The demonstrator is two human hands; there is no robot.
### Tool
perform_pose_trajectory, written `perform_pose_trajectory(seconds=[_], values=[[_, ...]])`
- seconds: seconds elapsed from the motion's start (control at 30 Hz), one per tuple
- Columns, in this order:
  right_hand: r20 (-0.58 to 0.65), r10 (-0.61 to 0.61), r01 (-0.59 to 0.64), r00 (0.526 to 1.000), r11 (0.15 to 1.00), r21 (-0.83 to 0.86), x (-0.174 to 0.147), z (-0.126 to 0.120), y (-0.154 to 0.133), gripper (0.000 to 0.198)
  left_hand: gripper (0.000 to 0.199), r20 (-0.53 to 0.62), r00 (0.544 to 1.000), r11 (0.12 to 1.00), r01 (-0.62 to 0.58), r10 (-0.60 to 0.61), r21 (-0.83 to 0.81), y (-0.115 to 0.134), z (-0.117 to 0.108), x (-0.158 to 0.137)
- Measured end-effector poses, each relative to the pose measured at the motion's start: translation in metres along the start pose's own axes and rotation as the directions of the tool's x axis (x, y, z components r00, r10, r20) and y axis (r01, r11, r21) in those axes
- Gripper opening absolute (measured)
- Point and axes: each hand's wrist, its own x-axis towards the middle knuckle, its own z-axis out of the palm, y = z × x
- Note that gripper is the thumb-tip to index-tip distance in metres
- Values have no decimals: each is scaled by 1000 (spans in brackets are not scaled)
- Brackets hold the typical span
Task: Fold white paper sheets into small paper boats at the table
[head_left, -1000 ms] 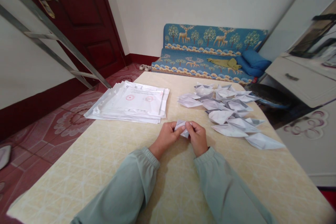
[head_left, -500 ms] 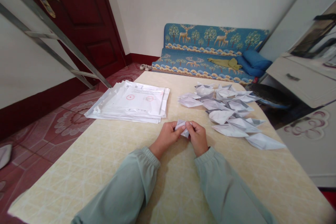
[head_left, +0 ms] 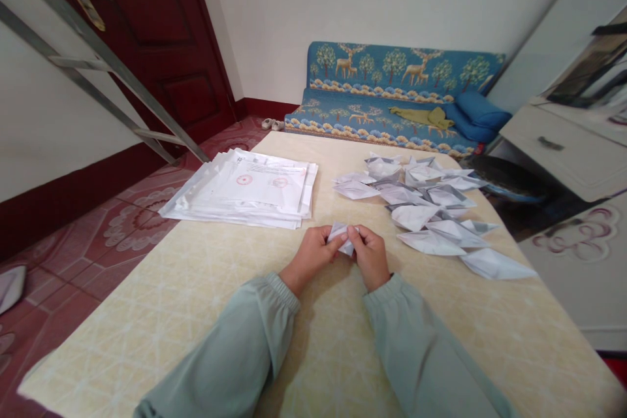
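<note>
A small piece of folded white paper [head_left: 337,231] is pinched between my two hands, just above the middle of the table [head_left: 235,261]. My left hand [head_left: 316,251] grips its left side, with the thumb pressed on the front. On the right side my right hand [head_left: 368,255] holds it, its thumb close to the left one. The fingers behind the paper are mostly hidden. Several folded paper boats [head_left: 421,199] lie in a cluster to the right of my hands, and one boat [head_left: 494,264] sits nearest the right table edge.
A stack of paper sheets [head_left: 255,186] with red stamps lies on the table's left. Beyond the far edge stands a blue patterned sofa [head_left: 353,101]. A metal ladder [head_left: 102,65] leans at the left near a dark red door [head_left: 147,13]; a white cabinet [head_left: 553,150] is at the right.
Both hands keep the same grip on the folded paper. The whole view has shifted very slightly; nothing else visibly moves.
</note>
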Motion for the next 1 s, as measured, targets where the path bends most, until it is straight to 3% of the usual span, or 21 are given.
perform_pose_trajectory(seconds=[1.0], values=[[1,12,-12,1000,1000,15,0,0,1,34,40,-4,1000,1000,19,-19,-17,4,1,-1]])
